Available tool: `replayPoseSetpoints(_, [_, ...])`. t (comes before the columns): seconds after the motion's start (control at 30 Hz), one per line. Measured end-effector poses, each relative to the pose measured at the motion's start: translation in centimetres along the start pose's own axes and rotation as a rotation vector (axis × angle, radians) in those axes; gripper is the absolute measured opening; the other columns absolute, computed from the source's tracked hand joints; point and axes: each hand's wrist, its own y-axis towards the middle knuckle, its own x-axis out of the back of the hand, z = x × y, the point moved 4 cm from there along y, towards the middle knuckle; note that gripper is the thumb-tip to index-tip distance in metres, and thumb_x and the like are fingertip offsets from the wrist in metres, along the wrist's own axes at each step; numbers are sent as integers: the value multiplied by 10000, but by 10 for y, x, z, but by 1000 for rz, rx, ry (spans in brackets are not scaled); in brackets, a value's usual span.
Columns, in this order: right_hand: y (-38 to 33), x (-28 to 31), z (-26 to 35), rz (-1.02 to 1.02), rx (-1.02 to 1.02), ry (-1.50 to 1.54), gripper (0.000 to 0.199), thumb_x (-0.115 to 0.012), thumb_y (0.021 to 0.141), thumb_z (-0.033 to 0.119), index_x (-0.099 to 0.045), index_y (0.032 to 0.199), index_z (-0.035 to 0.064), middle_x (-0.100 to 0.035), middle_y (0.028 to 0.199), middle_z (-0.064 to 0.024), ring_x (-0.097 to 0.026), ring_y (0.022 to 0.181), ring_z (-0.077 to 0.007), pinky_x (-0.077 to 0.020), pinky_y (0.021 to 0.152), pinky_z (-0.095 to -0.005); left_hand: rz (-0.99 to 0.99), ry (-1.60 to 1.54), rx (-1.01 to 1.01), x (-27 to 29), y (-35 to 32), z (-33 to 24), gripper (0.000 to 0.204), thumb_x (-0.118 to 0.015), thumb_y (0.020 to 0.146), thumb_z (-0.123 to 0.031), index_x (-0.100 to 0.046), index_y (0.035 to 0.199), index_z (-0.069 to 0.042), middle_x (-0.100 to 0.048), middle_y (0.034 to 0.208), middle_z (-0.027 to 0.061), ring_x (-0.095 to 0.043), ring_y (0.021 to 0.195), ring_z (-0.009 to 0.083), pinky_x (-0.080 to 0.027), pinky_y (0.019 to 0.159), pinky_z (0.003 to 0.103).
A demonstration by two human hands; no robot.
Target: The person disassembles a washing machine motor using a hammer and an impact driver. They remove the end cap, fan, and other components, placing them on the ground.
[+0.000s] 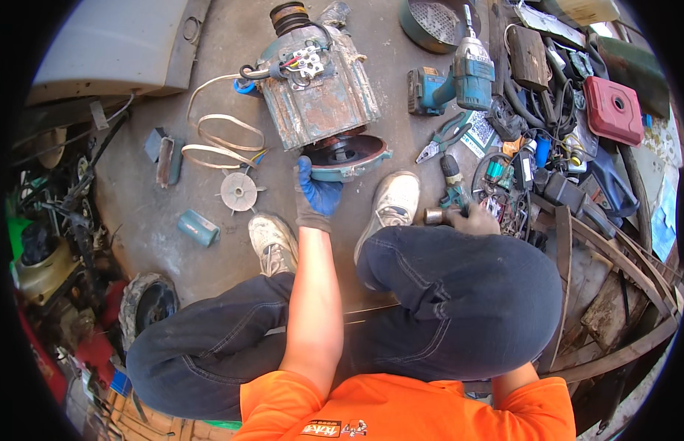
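My left hand (318, 192), in a blue and grey glove, is closed on the near rim of a round teal motor end cover (351, 173). The cover is tilted and open toward the electric motor (320, 92), a rusty grey-teal body with wires and a terminal block on top. Shaft and bearing parts show between the two. Beside my right knee, my gloved right hand (477, 220) is closed around what looks like a hammer (435, 215); its stubby head points left and the handle is mostly hidden by the hand.
Left of the motor lie a looped cable (202, 140), a fan wheel (239, 192) and a teal cylinder piece (198, 228). To the right are a cordless driver (467, 77), pliers (443, 138) and a heap of tools and scrap with a red can (613, 110).
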Motion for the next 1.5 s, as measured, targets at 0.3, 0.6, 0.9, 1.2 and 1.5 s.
replayPoseSetpoints(0.3, [91, -65, 131, 568, 300, 938, 450, -628, 987, 326, -595, 1292, -3, -691, 1016, -94, -670, 808, -166, -565, 680, -301, 12, -75, 98, 53, -31, -11, 593, -615, 920, -265, -469, 1434, -8, -528, 1445, 182, -508, 1323, 347, -363, 1159, 537])
replayPoseSetpoints(0.6, [91, -73, 128, 319, 360, 593, 548, -633, 857, 355, -623, 1297, 28, -701, 1159, -213, -668, 1112, -320, -498, 988, -391, -56, 228, 12, 37, -46, -29, 631, -506, 826, -22, -438, 1452, 17, -518, 1445, 201, -482, 1355, 347, -368, 1173, 499])
replayPoseSetpoints(0.9, [84, -38, 192, 118, 575, 526, 472, -695, 845, 379, -692, 1169, 36, -722, 900, -208, -713, 892, -308, -530, 820, -408, -552, 1403, -23, 54, -59, -72, 437, -607, 841, -78, -635, 1262, 34, -696, 1182, 161, -665, 1095, 274, -512, 960, 375])
replayPoseSetpoints(1.2, [78, -44, 192, 150, 602, 542, 319, -639, 883, 316, -719, 1099, 94, -703, 1086, -213, -677, 1021, -375, -525, 897, -441, -350, 1723, 0, -7, -59, -87, 432, -646, 893, -163, -625, 1281, 25, -703, 1163, 153, -658, 1038, 208, -509, 933, 329])
replayPoseSetpoints(1.5, [33, -95, 187, -216, 1205, -83, 166, -606, 874, 191, -691, 977, 91, -677, 899, -100, -689, 864, -286, -541, 754, -422, -357, 1645, -17, 0, -58, -110, 404, -628, 934, -150, -609, 1302, 16, -695, 1170, 118, -645, 1019, 166, -507, 903, 290])
